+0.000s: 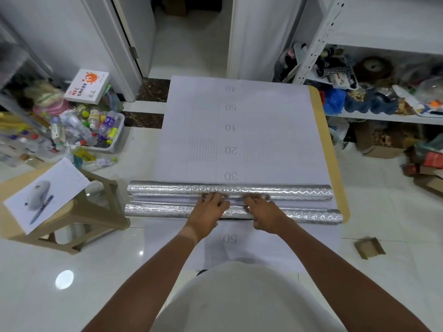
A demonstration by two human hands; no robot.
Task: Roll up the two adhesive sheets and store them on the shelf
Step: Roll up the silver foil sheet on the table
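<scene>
Stool (72, 212): standing left of the table, carrying a printed page with a pen.
Near roll (155, 210): lying across the table's (335, 164) near edge.
Far roll (167, 190): lying just beyond, sheet (263, 130) trailing away flat, white backing up.
Left hand (208, 213): resting over the near roll, fingers extended, touching the far roll.
Right hand (262, 213): doing likewise, just beside it.
Shelf (383, 116): standing right, cluttered.
</scene>
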